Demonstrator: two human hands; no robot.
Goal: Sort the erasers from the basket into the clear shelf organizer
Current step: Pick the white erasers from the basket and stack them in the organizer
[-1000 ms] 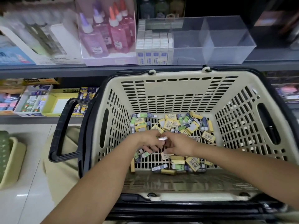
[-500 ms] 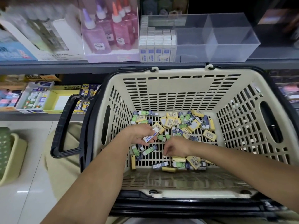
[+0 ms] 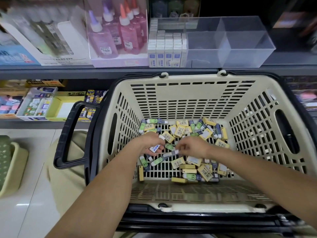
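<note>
Two hands are counted: left hand (image 3: 148, 143), right hand (image 3: 193, 147). One white eraser (image 3: 154, 148) is held in the left fingers, one grey-tipped eraser (image 3: 173, 153) in the right. Dozens more erasers (image 3: 181, 129) are spread around the fingers, in one basket (image 3: 188, 93).

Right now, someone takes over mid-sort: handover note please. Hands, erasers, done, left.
Left hand: holds a white-and-blue eraser, low inside the basket.
Right hand: pinches the end of a green eraser lying on the basket floor.
Done: the clear organizer on the shelf has stacked erasers filling its left compartment; the other compartments look bare.
Left: the loose pile of yellow and green erasers in the basket.
</note>
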